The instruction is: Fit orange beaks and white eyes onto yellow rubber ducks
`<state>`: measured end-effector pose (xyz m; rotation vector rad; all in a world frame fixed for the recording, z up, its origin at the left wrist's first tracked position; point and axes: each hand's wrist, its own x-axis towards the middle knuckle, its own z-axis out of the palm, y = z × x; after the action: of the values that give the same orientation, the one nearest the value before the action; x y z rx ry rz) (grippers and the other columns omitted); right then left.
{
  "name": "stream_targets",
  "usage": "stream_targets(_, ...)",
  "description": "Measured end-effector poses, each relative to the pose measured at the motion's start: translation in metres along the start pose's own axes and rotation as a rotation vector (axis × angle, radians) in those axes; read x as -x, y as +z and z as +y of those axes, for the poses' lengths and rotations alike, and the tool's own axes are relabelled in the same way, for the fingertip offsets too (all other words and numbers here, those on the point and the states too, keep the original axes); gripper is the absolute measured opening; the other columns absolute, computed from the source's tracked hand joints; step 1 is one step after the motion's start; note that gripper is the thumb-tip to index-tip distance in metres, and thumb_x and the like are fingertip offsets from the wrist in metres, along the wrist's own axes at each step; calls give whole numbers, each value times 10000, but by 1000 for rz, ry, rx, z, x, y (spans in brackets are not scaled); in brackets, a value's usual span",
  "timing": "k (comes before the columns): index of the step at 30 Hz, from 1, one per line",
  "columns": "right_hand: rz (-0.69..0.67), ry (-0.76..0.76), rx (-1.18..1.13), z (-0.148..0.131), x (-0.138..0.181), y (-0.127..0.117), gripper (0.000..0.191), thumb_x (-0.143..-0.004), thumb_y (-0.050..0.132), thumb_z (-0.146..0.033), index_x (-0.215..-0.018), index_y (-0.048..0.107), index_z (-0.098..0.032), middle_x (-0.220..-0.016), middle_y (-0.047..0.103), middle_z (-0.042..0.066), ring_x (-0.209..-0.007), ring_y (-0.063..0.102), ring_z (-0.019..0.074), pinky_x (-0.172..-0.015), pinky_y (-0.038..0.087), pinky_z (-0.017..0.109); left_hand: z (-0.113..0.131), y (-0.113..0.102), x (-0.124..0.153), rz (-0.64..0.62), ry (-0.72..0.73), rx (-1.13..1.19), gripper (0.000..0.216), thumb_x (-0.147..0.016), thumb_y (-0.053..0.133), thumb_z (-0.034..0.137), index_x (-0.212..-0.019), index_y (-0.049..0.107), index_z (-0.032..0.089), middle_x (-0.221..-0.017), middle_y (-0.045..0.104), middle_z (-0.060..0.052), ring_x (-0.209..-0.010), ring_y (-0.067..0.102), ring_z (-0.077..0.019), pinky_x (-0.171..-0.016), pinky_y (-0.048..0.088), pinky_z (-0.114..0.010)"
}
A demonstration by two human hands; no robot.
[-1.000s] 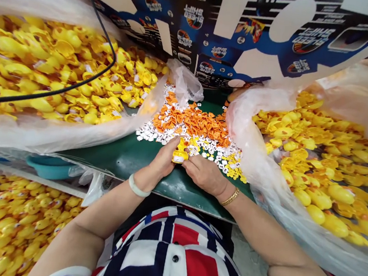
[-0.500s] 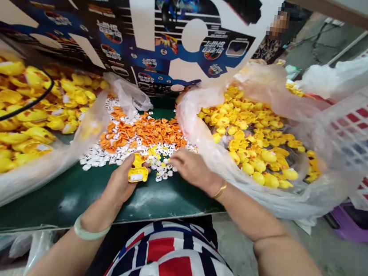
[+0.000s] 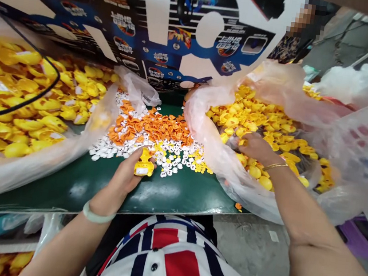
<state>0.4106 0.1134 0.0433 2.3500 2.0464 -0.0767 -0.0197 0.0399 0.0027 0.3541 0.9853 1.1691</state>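
from my remote station, all clock directions are taken from the centre of the head view.

left hand [image 3: 128, 171]: positioned at 8 o'clock, above the green tabletop [image 3: 177, 195]. the thumb and fingers pinch a yellow duck-shaped part [image 3: 144, 164], which shows a white label at its lower end. i read a pale bracelet [image 3: 97, 215] on this wrist.

right hand [image 3: 258, 148]: positioned at 3 o'clock, inside the mouth of the right plastic bag [image 3: 201, 131], over its yellow parts [image 3: 275, 115]. the fingers are drawn together and directed toward 9 o'clock; whether they pinch a part, i cannot tell.

surroundings: orange pieces [image 3: 168, 128] lie just off centre at 9 o'clock, among white pieces [image 3: 168, 170] with dark dots. small yellow discs [image 3: 203, 165] lie at 4 o'clock, near the right bag. the left plastic bag [image 3: 50, 159], also loaded with yellow parts, occupies 9 o'clock. a printed panel [image 3: 161, 61] stands at 12 o'clock. i register another person [image 3: 284, 49] at 2 o'clock, beyond the panel.
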Motion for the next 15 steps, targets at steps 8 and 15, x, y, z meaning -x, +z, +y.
stream_targets(8,201,-384,-920,-77,104,18,372,-901,606,-378,-1261,585,-284,-1192,613,60,-1073,610,208,-942,514,381,0,-2,0,-27,30,26,242,-885,600,313,-1064,621,151,-771,668,-66,-633,668,-182,-553,572,-275)
stream_targets(15,77,-680,-612,-135,169,65,284,-950,565,-315,-1223,606,-247,-1114,633,103,-1030,593,250,-930,508,474,0,-1,0,9,27,58,231,-885,605,333,-1007,613,137,-771,666,-73,-642,682,-197,-527,559,-277)
